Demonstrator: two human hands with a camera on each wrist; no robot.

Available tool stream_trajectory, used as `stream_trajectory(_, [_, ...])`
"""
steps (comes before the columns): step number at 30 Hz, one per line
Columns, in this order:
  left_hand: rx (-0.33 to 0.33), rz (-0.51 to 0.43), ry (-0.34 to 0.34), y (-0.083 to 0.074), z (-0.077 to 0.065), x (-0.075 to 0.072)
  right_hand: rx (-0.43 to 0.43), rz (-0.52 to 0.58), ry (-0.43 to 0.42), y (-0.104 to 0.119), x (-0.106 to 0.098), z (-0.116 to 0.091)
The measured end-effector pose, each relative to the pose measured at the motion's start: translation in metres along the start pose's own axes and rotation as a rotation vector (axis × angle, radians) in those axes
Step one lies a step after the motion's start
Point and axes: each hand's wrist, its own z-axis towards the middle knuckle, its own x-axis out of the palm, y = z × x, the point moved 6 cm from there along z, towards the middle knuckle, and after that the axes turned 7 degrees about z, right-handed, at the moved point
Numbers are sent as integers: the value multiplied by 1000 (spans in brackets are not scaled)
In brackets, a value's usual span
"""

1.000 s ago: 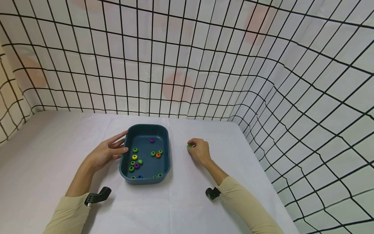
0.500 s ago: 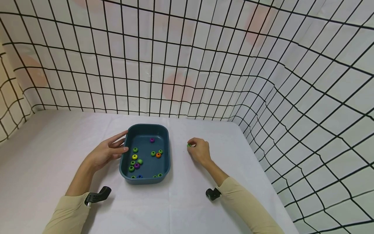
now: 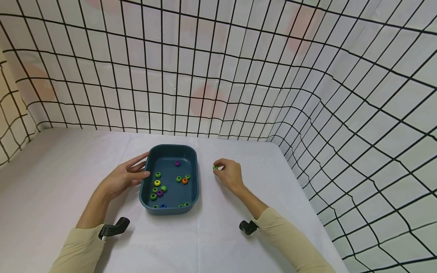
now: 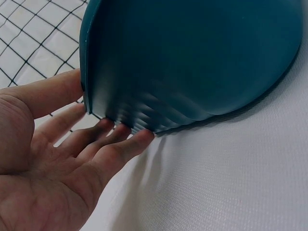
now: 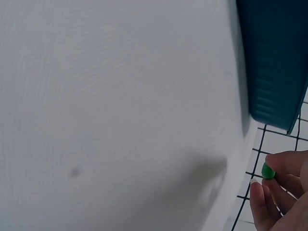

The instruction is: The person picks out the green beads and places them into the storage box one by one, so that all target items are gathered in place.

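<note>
A dark teal tray (image 3: pixel 174 212) with rounded corners stands on the white cloth, holding several beads in green, purple, yellow, orange and blue. My left hand (image 3: pixel 120 179) touches the tray's left side, its fingers extended along the outer wall and the thumb at the rim, as the left wrist view shows with the hand (image 4: pixel 67 154) palm up. To the right of the tray, my right hand (image 3: pixel 230 175) pinches a green bead (image 3: pixel 215 167) between thumb and fingertip. The right wrist view shows the same green bead (image 5: pixel 268 171) raised above the cloth.
White cloth (image 3: pixel 218 242) covers the table. Behind it and along the right stands a black wire grid (image 3: pixel 205 68) against white sheeting. A black wrist camera (image 3: pixel 116 227) sits by the left cuff, and another wrist camera (image 3: pixel 248 227) by the right.
My right hand has lifted a little and shifted left toward the tray, carrying the green bead. The left hand and the tray have stayed in place.
</note>
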Motion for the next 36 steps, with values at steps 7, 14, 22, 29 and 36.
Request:
stream_trajectory(7, [12,2,8,0,0,0,-51,-4,1,19,0,-1])
stream_trajectory(14, [14,2,9,-1,0,0,-122,-1,-4,43,-1,-2])
stream_trajectory(22, [20,4,11,-1,0,0,-160,28,28,66,-1,-5])
stream_trajectory(29, [22,2,11,0,0,0,-165,66,91,78,7,-11])
stream_trajectory(36, [18,0,11,-1,0,0,-119,87,175,82,18,-19])
